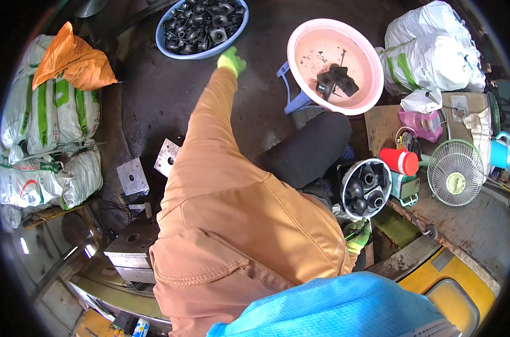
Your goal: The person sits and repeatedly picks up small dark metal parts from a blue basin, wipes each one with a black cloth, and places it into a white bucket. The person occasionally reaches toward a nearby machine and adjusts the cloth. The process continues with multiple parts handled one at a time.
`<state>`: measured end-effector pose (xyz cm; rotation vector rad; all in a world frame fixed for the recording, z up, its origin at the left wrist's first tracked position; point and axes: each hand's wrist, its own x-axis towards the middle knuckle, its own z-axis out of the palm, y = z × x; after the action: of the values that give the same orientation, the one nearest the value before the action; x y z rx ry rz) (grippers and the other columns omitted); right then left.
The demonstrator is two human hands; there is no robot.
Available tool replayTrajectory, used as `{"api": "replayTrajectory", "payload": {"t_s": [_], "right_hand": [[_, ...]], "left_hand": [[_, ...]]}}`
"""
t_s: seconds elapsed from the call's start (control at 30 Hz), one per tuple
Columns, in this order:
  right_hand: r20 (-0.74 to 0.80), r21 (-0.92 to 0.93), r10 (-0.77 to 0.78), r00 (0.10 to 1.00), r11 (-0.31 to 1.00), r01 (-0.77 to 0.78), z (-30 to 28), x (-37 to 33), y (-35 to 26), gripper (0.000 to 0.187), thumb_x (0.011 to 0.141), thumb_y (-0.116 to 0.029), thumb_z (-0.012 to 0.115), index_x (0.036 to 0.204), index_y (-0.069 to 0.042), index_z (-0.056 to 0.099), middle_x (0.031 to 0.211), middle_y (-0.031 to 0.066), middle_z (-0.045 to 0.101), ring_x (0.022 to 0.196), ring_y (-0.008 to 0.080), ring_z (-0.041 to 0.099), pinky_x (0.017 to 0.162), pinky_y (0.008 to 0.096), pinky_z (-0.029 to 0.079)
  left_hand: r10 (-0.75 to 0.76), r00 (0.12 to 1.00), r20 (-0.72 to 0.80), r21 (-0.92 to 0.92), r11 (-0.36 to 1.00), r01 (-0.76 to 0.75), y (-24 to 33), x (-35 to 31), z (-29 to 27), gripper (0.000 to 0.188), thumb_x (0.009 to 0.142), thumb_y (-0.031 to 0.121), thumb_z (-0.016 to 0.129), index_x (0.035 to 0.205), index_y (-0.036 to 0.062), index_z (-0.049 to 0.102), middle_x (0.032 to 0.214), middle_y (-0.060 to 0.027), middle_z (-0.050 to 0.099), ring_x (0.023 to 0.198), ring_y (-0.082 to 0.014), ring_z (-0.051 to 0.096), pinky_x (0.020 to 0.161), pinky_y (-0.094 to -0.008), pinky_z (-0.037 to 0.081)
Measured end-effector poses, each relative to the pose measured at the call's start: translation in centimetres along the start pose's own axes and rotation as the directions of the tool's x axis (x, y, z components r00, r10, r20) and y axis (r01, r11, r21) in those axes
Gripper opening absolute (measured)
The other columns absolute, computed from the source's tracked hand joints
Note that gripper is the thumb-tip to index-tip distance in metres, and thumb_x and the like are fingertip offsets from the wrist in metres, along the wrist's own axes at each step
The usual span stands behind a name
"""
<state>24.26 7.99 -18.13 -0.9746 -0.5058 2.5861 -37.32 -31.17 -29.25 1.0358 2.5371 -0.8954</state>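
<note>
My left arm stretches forward, and my left hand (232, 62), in a yellow-green glove, is by the near rim of a blue basin (241, 39). Its fingers look apart, with nothing seen in them. The basin is heaped with black molded parts (201, 25). Low on the right, my gloved right hand (357, 240) is closed around something dark and thin, partly hidden by my sleeve. Just beyond that hand stands a white-rimmed tub (345, 203) holding several rounded black parts (367, 188).
A pink basin (373, 62) with a few black parts rests on a blue stool (296, 101). White sacks (41, 112) and an orange bag (75, 59) are stacked left; more sacks (434, 62) stand right. Nearby are a fan (456, 171), a red jug (398, 161) and metal plates (132, 177).
</note>
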Motion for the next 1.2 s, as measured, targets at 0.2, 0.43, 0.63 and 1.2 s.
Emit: {"api": "replayTrajectory", "payload": {"t_s": [0.2, 0.43, 0.63, 1.2], "right_hand": [[-0.187, -0.074, -0.170, 0.968, 0.985, 0.159, -0.5, -0.9, 0.1, 0.023, 0.095, -0.031, 0.051, 0.098, -0.009, 0.055, 0.075, -0.0015, 0.053, 0.062, 0.0124, 0.050, 0.057, 0.0278, 0.046], [-0.424, 0.017, -0.236, 0.874, 0.963, 0.268, -1.6, -1.6, 1.1, 0.016, 0.094, -0.025, 0.050, 0.093, -0.010, 0.055, 0.066, -0.0012, 0.048, 0.056, 0.0134, 0.043, 0.052, 0.0267, 0.041], [-0.298, 0.080, -0.337, 0.893, 0.924, 0.375, -0.5, -0.6, 2.7, 0.025, 0.096, -0.030, 0.044, 0.093, -0.009, 0.056, 0.070, 0.0007, 0.052, 0.057, 0.0157, 0.047, 0.052, 0.0279, 0.039], [-0.414, 0.063, -0.423, 0.806, 0.870, 0.489, 0.4, -1.7, 2.9, 0.022, 0.095, -0.025, 0.048, 0.102, -0.007, 0.058, 0.070, 0.0028, 0.056, 0.058, 0.0156, 0.051, 0.056, 0.0289, 0.043]], "left_hand": [[0.482, 0.843, -0.240, 0.108, 0.876, -0.470, 13.4, -3.9, 1.0, 0.026, 0.091, 0.025, 0.048, 0.114, 0.0249, 0.062, 0.118, 0.0093, 0.061, 0.114, -0.0104, 0.055, 0.100, -0.0351, 0.034], [0.417, 0.838, -0.351, 0.188, 0.908, -0.374, 17.0, -3.0, -9.1, 0.015, 0.080, 0.015, 0.058, 0.075, 0.0186, 0.071, 0.082, -0.0005, 0.070, 0.082, -0.0194, 0.065, 0.080, -0.0337, 0.048], [-0.062, 0.884, -0.463, -0.685, -0.608, -0.402, 21.8, -2.1, -24.4, 0.044, 0.099, 0.024, 0.040, 0.133, -0.0036, 0.039, 0.127, -0.0210, 0.050, 0.109, -0.0304, 0.058, 0.090, -0.0378, 0.050], [0.488, 0.748, -0.450, -0.661, 0.381, -0.646, 47.5, -4.9, -31.1, 0.058, 0.071, 0.037, 0.072, 0.118, 0.0050, 0.061, 0.120, -0.0195, 0.060, 0.108, -0.0343, 0.058, 0.096, -0.0395, 0.044]]}}
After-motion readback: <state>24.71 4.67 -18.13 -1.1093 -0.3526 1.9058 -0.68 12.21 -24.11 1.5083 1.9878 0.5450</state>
